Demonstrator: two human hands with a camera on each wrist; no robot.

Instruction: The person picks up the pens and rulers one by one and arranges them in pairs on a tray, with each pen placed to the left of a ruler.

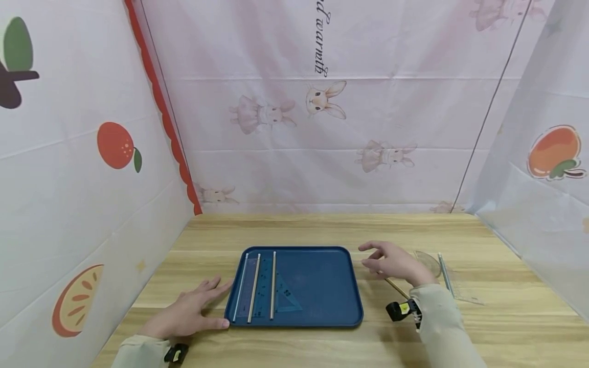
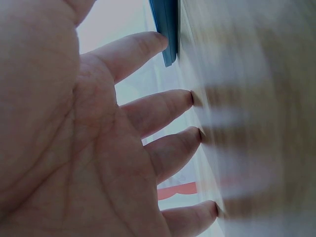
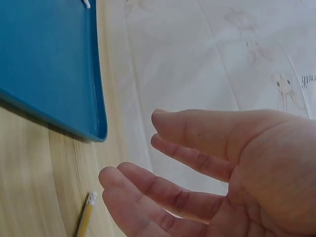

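A blue tray (image 1: pixel 322 286) lies on the table. My left hand (image 1: pixel 188 309) rests at its left edge with fingers spread, the thumb by the near corner; in the left wrist view an index finger (image 2: pixel 133 54) touches the tray's edge. To the right of the tray my right hand (image 1: pixel 391 260) hovers, fingers loosely bent and nothing between them. Below it a yellow pencil (image 1: pixel 398 289) with a white eraser end lies on the table, partly hidden by the hand; the right wrist view shows this pencil (image 3: pixel 86 216) apart from the fingers.
Inside the tray lie a light-blue pencil (image 1: pixel 241 289), two gold-coloured pencils, rulers and a blue set square (image 1: pixel 289 300). Right of my right hand are a clear protractor (image 1: pixel 429 263), a blue-green pencil (image 1: pixel 445 275) and a clear set square (image 1: pixel 465 294). Printed curtains surround the table.
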